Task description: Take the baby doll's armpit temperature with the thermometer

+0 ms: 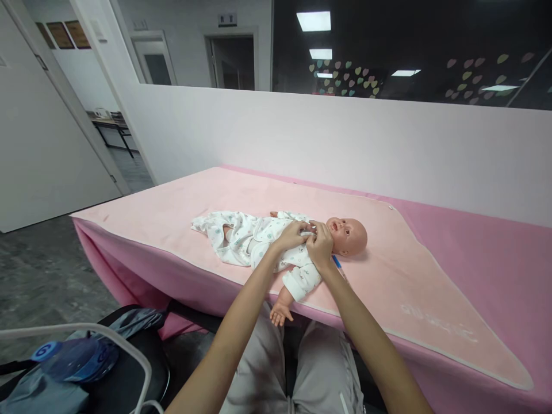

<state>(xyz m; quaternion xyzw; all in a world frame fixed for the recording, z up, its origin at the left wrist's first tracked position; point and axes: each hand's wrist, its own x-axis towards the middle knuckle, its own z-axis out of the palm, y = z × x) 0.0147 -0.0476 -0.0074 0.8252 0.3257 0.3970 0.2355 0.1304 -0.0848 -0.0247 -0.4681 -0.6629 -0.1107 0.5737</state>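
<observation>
A baby doll (353, 237) lies on its back on the pink table cover, its head to the right. It wears a white printed baby top (305, 260) and matching trousers (235, 223). Just below the doll's chin, my left hand (294, 234) and my right hand (320, 246) are close together with bent fingers, pinching the front of the top near the neckline. What lies exactly between the fingertips is partly hidden. One doll arm (282, 306) hangs over the table's near edge. Beside my right wrist, a slim blue-ended object (337, 262) is partly covered.
A pale pink mat (409, 276) lies over a darker pink cloth (487, 247) on the table. A white wall with a window stands behind. At lower left, a black chair (142, 368) holds a blue-capped bottle (77, 357) and grey cloth, near a white curved tube (129, 351).
</observation>
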